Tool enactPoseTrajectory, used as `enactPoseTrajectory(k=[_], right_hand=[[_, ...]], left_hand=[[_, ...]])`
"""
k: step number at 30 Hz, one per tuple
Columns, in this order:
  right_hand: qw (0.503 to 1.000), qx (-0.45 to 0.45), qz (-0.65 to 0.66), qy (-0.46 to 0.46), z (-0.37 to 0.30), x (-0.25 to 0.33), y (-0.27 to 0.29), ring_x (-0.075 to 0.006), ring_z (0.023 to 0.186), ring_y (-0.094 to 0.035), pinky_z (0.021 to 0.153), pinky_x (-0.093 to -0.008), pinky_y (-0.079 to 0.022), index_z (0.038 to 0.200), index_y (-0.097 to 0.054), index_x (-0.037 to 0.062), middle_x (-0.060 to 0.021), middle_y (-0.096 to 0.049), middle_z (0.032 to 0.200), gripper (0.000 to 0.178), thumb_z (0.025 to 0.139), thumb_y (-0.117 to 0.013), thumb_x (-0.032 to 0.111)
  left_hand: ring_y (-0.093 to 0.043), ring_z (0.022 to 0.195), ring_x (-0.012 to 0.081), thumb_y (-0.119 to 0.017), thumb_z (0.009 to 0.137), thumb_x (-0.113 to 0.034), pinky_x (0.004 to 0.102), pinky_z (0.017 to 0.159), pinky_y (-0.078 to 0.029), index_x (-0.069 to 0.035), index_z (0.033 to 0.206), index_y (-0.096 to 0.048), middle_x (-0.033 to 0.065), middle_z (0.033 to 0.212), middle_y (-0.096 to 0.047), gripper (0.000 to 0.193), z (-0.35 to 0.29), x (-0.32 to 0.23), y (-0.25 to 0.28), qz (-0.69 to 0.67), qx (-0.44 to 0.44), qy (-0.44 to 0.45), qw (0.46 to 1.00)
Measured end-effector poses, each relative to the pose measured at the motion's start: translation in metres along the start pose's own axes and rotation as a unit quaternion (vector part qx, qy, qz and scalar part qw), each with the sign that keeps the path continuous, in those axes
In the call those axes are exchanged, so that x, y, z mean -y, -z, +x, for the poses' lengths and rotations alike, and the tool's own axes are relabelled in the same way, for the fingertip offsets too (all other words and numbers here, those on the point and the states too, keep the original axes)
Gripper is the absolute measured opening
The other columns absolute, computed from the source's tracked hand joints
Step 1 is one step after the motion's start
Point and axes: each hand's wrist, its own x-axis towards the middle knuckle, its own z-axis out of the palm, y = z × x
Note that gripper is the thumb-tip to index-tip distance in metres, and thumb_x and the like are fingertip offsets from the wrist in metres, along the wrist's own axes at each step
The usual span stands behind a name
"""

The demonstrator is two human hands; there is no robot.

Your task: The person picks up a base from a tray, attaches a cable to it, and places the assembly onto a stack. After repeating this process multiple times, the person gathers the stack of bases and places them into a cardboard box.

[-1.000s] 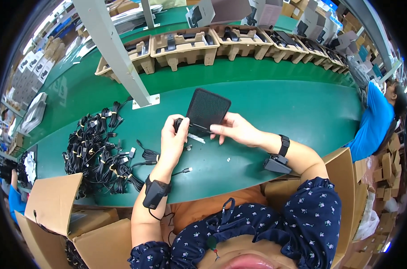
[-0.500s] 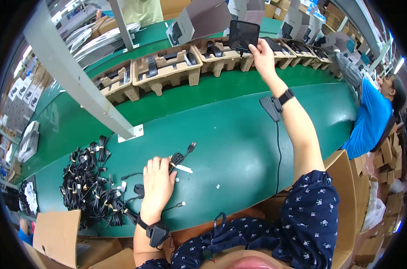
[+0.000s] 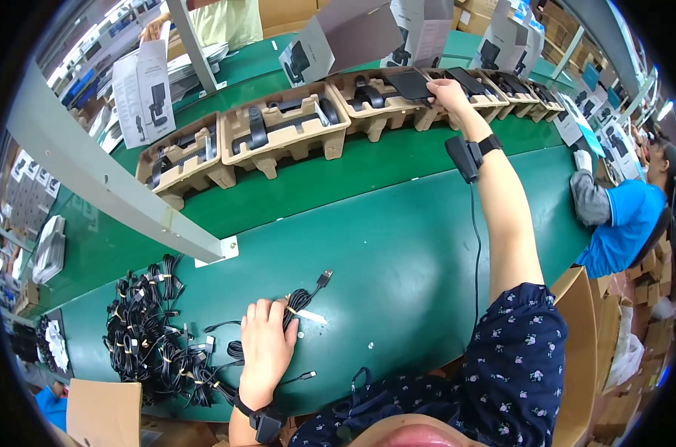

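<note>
1. Right hand (image 3: 448,91) stretched far out, fingers pinching the edge of a flat black pad (image 3: 410,84) so as to lay it in a moulded pulp tray (image 3: 386,112) on the belt.
2. Left hand (image 3: 265,344) lying flat and spread on the green table (image 3: 397,261), pressing a bundled black cable (image 3: 297,302), tied with a white strip, just under the fingertips.
3. More cables heaped (image 3: 148,328) to the left of that hand.
4. Hard to tell whether the pad already rests in the tray; right fingertips partly hidden behind it.
</note>
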Motion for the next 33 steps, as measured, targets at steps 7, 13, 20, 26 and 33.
enactPoseTrajectory(k=[7, 13, 20, 26, 33], right_hand=[[0.999, 0.042, -0.015, 0.012, 0.012, 0.024, -0.021, -0.0103, 0.053, -0.054, 0.043, -0.0236, -0.039, 0.106, -0.061, -0.0029, -0.0039, -0.059, 0.069, 0.024, 0.090, -0.056, 0.014], [0.992, -0.027, -0.106, 0.064, 0.050, 0.000, -0.032, -0.0143, 0.060, -0.064, 0.053, -0.0271, -0.048, 0.109, -0.060, -0.0036, -0.0099, -0.067, 0.082, 0.030, 0.088, -0.059, 0.018], [0.988, -0.050, -0.119, 0.088, 0.058, -0.024, -0.019, -0.0191, 0.074, -0.068, 0.073, -0.0331, -0.051, 0.114, -0.062, 0.0044, -0.0141, -0.068, 0.096, 0.034, 0.086, -0.061, 0.025], [0.789, -0.214, -0.414, 0.400, -0.013, 0.006, -0.047, -0.0323, 0.098, -0.053, 0.082, -0.0421, -0.045, 0.100, -0.063, 0.0131, -0.0119, -0.058, 0.095, 0.024, 0.078, -0.067, 0.024], [0.747, 0.398, -0.154, 0.510, -0.260, 0.048, -0.152, -0.0325, 0.111, -0.052, 0.089, -0.0396, -0.044, 0.124, -0.050, 0.0076, -0.0133, -0.057, 0.118, 0.049, 0.082, -0.065, 0.030]], left_hand=[[-0.050, 0.089, 0.0296, -0.069, 0.072, -0.014, 0.0402, 0.076, -0.041, -0.005, 0.106, -0.056, 0.0112, 0.094, -0.052, 0.037, 0.001, 0.000, -0.002, 0.003, 0.012, 0.008, 1.000], [-0.050, 0.088, 0.0321, -0.070, 0.069, -0.006, 0.0411, 0.077, -0.041, -0.004, 0.101, -0.055, 0.0118, 0.095, -0.054, 0.035, 0.002, -0.001, 0.001, -0.023, 0.007, 0.030, 0.999], [-0.051, 0.088, 0.0323, -0.070, 0.069, -0.006, 0.0409, 0.077, -0.041, -0.004, 0.101, -0.056, 0.0119, 0.095, -0.054, 0.035, 0.003, 0.004, -0.002, -0.034, 0.004, 0.025, 0.999], [-0.051, 0.088, 0.0317, -0.069, 0.070, -0.005, 0.0405, 0.077, -0.042, -0.004, 0.099, -0.057, 0.0117, 0.093, -0.054, 0.032, 0.002, 0.011, -0.005, -0.026, -0.016, 0.017, 0.999], [-0.053, 0.086, 0.0298, -0.065, 0.072, -0.001, 0.0390, 0.074, -0.046, -0.006, 0.098, -0.061, 0.0095, 0.093, -0.055, 0.027, 0.009, 0.021, -0.009, -0.143, -0.134, -0.084, 0.977]])
